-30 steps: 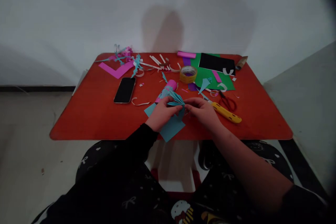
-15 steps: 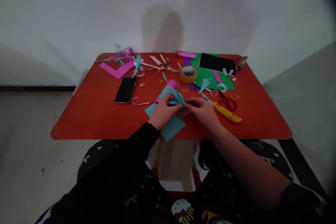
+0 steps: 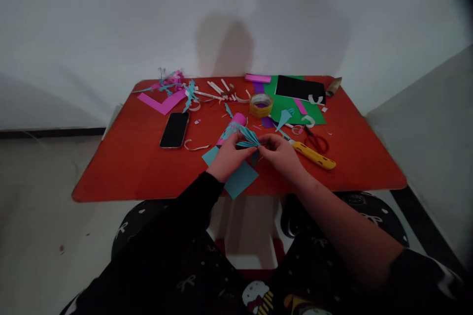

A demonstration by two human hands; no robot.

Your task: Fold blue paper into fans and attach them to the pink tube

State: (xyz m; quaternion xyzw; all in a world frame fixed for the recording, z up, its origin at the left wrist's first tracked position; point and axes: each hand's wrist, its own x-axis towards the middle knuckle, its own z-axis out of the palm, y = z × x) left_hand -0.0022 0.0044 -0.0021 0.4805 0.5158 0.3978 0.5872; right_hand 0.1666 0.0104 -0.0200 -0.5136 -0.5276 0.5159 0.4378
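Note:
A pleated blue paper fan [image 3: 250, 136] is pinched between my two hands above the front of the table. My left hand [image 3: 231, 156] is closed on its left side, thumb and fingers pressed on the folds. My right hand [image 3: 280, 154] pinches the gathered end at the right. Under my left hand lies a flat sheet of blue paper [image 3: 241, 179], partly covered. Just behind the fan rests a pink glue stick-like tube [image 3: 239, 119] with blue paper around it. A yellow box cutter [image 3: 314, 155] lies right of my right hand.
On the red table [image 3: 121, 172] are a phone [image 3: 175, 130], a tape roll [image 3: 261, 105], red-handled scissors [image 3: 317, 141], green paper [image 3: 286, 103], a black sheet [image 3: 300, 89], a pink paper piece [image 3: 162, 103] and several scraps. A wall [image 3: 129, 19] stands behind.
The view has shifted and tilted slightly, so the table items appear a little further left. Both hands keep their pinch on the fan, with barely any movement.

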